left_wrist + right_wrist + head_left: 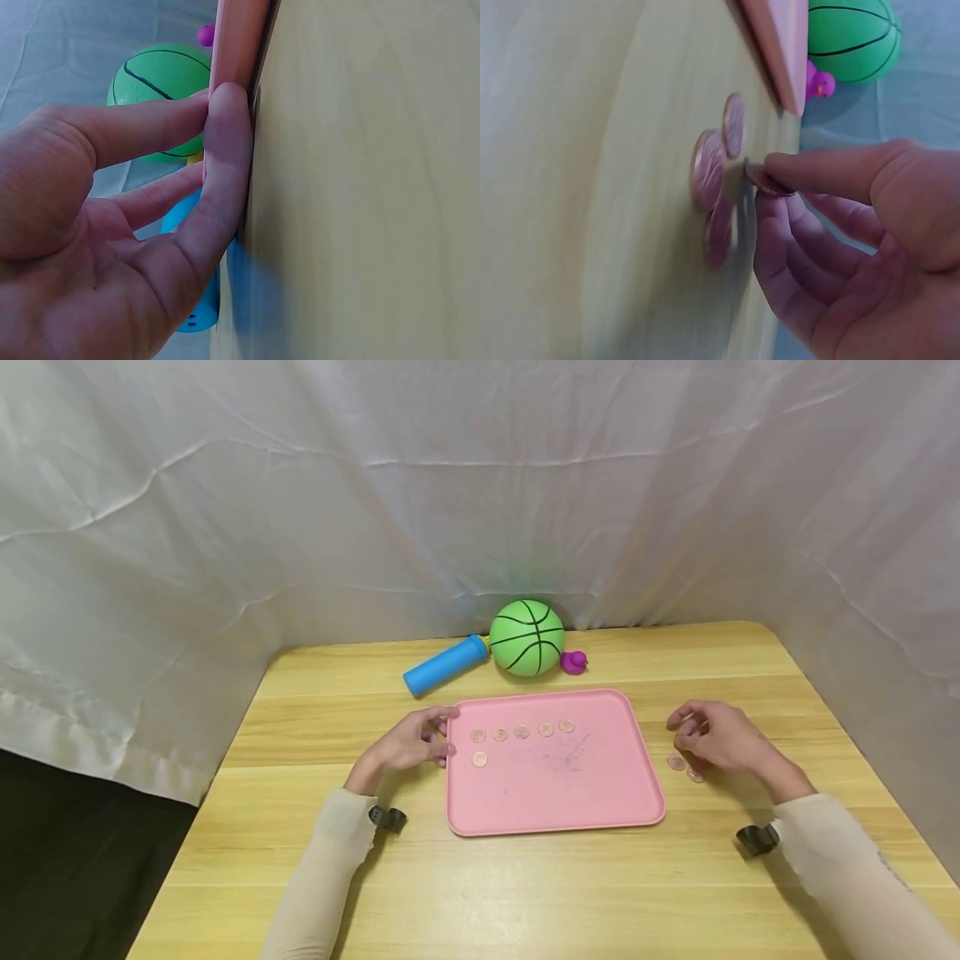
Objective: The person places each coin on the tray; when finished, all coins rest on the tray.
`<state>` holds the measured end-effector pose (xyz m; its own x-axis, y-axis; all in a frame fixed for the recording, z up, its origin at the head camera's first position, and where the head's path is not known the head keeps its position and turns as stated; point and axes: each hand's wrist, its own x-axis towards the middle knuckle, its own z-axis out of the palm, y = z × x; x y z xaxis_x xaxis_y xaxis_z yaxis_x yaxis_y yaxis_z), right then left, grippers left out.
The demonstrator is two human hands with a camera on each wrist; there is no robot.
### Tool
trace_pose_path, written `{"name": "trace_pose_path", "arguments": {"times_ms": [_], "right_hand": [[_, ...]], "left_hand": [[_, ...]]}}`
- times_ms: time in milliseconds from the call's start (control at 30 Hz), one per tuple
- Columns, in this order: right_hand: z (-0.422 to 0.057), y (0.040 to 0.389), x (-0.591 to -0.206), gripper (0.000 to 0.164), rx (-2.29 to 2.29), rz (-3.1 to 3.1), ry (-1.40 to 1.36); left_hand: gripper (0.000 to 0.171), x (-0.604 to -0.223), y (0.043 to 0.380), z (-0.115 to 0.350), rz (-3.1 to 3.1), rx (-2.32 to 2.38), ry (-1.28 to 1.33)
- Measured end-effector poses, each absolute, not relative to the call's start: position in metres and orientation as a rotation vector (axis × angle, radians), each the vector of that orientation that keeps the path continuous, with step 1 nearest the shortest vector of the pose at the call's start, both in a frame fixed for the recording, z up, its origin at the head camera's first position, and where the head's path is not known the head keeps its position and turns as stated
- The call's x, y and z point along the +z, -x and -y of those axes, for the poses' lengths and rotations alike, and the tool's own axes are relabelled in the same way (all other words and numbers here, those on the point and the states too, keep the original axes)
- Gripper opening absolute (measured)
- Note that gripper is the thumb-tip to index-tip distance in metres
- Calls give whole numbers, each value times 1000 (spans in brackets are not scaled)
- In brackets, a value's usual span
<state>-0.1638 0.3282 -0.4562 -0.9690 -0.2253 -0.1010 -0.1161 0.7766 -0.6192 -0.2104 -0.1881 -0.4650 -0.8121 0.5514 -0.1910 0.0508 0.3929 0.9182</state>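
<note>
A pink tray (pixel 555 806) lies on the table. My left hand (pixel 408 741) pinches its left rim between thumb and fingers; the left wrist view shows the tray edge (pixel 236 45) between them. Several copper coins stand in a row along the tray's back part, and a single coin (pixel 479 760) lies in front of the row's left end. To the right of the tray, my right hand (pixel 723 739) hovers just over the table. In the right wrist view, its thumb and finger pinch a coin (pixel 763 180), and three more coins (pixel 709 171) lie on the wood close by.
Behind the tray rest a green ball (pixel 527 639) with black lines, a blue cylinder (pixel 446 667) to its left and a small purple rubber duck (pixel 573 662) to its right. A pale curtain (pixel 420 510) hangs around the back and sides of the wooden table (pixel 480 893).
</note>
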Motion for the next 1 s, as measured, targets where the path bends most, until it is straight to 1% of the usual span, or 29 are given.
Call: {"name": "trace_pose_path", "arguments": {"times_ms": [100,300,400,567,1000], "right_hand": [[-324,164,-454,24,-1019,-2779,228],[-310,163,-445,38,-1267,-2592,68],[-300,163,-443,43,-1301,-2570,62],[-281,165,-444,44,-1314,-2569,93],[-228,169,-446,41,-1437,-2483,83]], "left_hand": [[71,-465,210,188,-2179,1420,-512],[71,-465,210,188,-2182,1420,-498],[71,-465,210,188,-2178,1424,-497],[71,-465,210,187,-2175,1427,-500],[70,-465,210,187,-2194,1414,-510]]}}
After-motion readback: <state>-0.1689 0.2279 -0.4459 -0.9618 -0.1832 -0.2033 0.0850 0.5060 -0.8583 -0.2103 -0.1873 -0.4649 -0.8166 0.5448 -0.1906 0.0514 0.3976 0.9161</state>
